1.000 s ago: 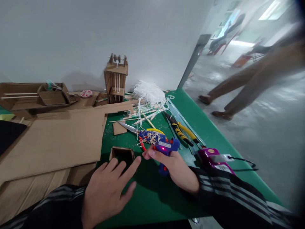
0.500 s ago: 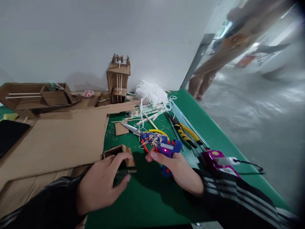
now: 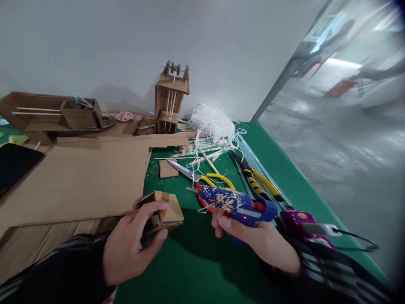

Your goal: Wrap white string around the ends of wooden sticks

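Note:
My right hand (image 3: pixel 253 238) is wrapped round a blue hot glue gun (image 3: pixel 228 200), whose metal nozzle points left and whose small red light is lit. Bits of debris cling to its barrel. My left hand (image 3: pixel 136 240) grips a small cardboard box (image 3: pixel 169 209) with the thumb at its near side and the fingers over its top. Part of the box is hidden behind those fingers. Scissors (image 3: pixel 188 171) with red and yellow handles lie just behind the glue gun, partly covered by it.
A large cardboard sheet (image 3: pixel 95 177) covers the left. Behind stand a cardboard tower (image 3: pixel 171 101) and a long cardboard piece (image 3: pixel 44 112). White string (image 3: pixel 211 122) is heaped at the back. Pliers (image 3: pixel 257 181), clear glue sticks (image 3: pixel 259 154) and a purple power strip (image 3: pixel 300 223) lie right.
The glue gun has moved right and now lies more level. In my left hand the cardboard box has turned, showing more of its flat face. The passer-by at the right is out of view.

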